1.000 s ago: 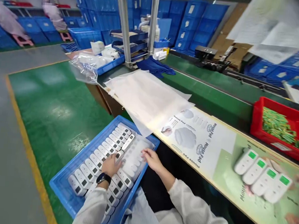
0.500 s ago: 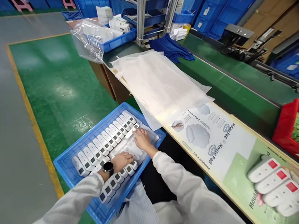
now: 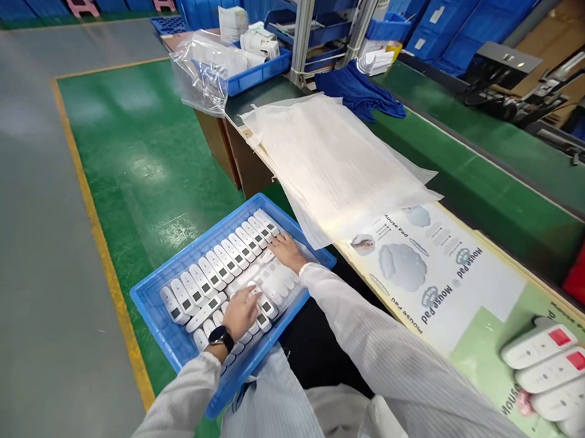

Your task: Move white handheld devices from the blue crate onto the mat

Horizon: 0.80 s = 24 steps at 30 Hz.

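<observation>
A blue crate (image 3: 159, 303) sits low on my left, packed with rows of white devices (image 3: 213, 273) with small dark screens. My left hand (image 3: 242, 312), with a dark watch at the wrist, lies on the devices near the crate's near side, fingers curled over one; whether it grips it is unclear. My right hand (image 3: 286, 250) rests on the devices at the crate's far right corner, fingers bent down among them. Both sleeves are white.
A workbench runs along the right with thin white sheets (image 3: 336, 162), a printed mouse pad (image 3: 419, 268) and several white devices (image 3: 548, 360) at its near end. Behind it lie a green conveyor (image 3: 476, 165), a blue cloth (image 3: 361, 94), blue trays and a plastic bag (image 3: 202, 72).
The view has swung down and to the left. My right hand has reached further along the crate toward its far corner; my left hand stays on the near devices.
</observation>
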Available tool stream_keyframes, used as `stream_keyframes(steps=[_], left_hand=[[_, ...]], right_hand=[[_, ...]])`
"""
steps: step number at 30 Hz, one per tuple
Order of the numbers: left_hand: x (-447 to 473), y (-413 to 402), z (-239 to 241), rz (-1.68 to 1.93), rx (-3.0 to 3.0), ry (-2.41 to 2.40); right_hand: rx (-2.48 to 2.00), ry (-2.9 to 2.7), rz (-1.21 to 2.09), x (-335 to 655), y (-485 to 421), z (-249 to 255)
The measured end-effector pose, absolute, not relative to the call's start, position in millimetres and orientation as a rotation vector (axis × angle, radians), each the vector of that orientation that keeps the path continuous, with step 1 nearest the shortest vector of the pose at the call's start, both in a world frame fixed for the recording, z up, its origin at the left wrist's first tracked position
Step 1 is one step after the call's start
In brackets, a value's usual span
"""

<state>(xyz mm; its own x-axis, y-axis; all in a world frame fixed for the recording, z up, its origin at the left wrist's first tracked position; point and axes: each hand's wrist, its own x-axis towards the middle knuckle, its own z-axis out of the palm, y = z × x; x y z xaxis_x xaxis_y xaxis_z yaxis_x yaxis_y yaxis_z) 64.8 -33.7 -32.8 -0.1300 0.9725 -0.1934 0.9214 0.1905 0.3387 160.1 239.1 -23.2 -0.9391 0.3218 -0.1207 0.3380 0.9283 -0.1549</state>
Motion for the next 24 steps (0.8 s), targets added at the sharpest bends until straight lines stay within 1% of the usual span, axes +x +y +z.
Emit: stream_keyframes(steps=[3, 5, 9, 12, 18, 24], left_hand=[[50.4, -66.7, -26.8, 0.163, 1.381, 2.632], [38.6, -84.6, -22.1, 0.046, 1.201, 2.770], [25.5, -92.8, -14.7, -0.219, 1.130, 2.760], [19.9, -82.9, -10.0, -0.317, 1.172, 2.668], [14.0, -74.7, 12.3, -0.216, 1.311, 2.510], [24.9, -43.5, 41.7, 0.193, 1.707, 2.243]], right_hand=[[0.430, 2.971, -0.286, 170.6, 240.0, -23.5], [0.408, 2.945, -0.313, 179.7, 239.5, -24.0], [0.414, 2.893, -0.405, 188.8, 237.6, -22.1], [0.486, 2.883, -0.506, 184.8, 233.9, -14.7], [0.840, 2.745, -0.798, 177.6, 202.7, -8.5], [0.997, 2.371, -1.092, 179.9, 153.1, -34.7]])
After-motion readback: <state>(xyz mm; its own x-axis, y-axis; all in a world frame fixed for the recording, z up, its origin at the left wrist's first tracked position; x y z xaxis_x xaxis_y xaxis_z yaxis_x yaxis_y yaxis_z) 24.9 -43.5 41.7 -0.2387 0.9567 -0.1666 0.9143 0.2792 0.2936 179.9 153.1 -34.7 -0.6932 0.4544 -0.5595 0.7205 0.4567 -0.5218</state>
